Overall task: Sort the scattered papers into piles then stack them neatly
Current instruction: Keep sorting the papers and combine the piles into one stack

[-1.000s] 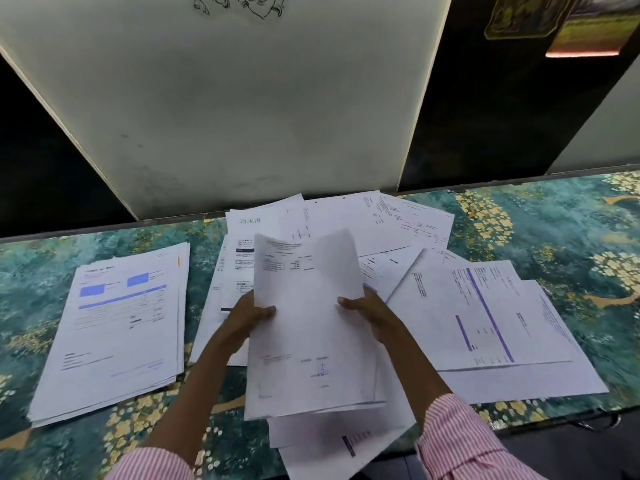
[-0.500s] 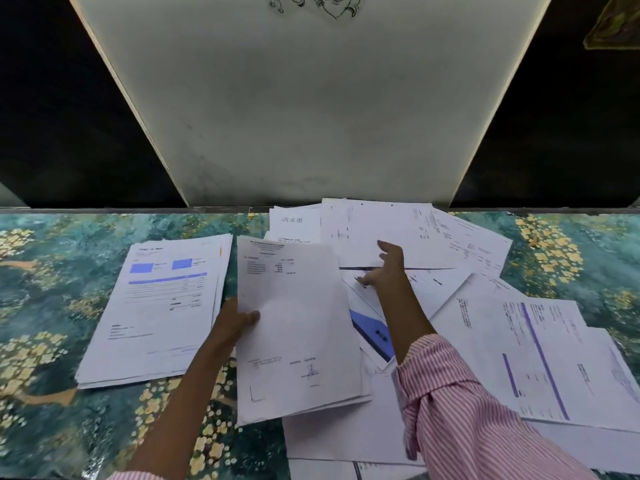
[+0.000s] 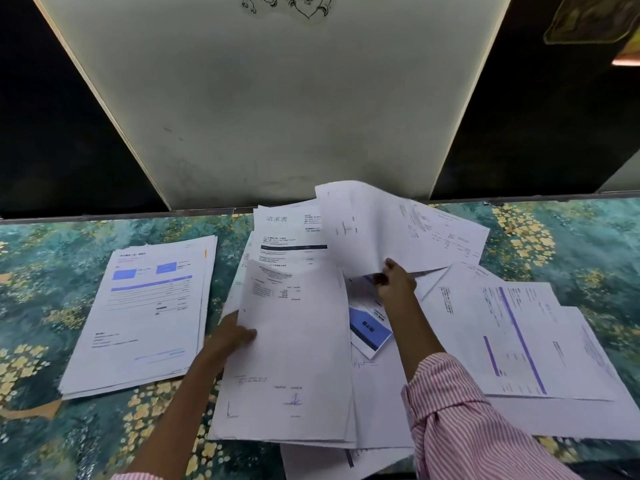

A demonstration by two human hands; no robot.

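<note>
White printed papers lie scattered over the middle and right of the table. My left hand grips the left edge of a small bundle of sheets held over the heap. My right hand pinches the near edge of a white sheet at the back and lifts it, so it curls up. Under it shows a sheet with a blue block. A neat pile with blue boxes on its top page lies at the left. Sheets with purple lines spread at the right.
The table has a teal cloth with yellow flowers. A white panel rises right behind the papers, with dark areas on both sides. My striped pink sleeve covers part of the near papers.
My right hand let go of the bundle, reached to the back sheet, and now lifts its near edge. My left hand still holds the bundle, shifted slightly left.
</note>
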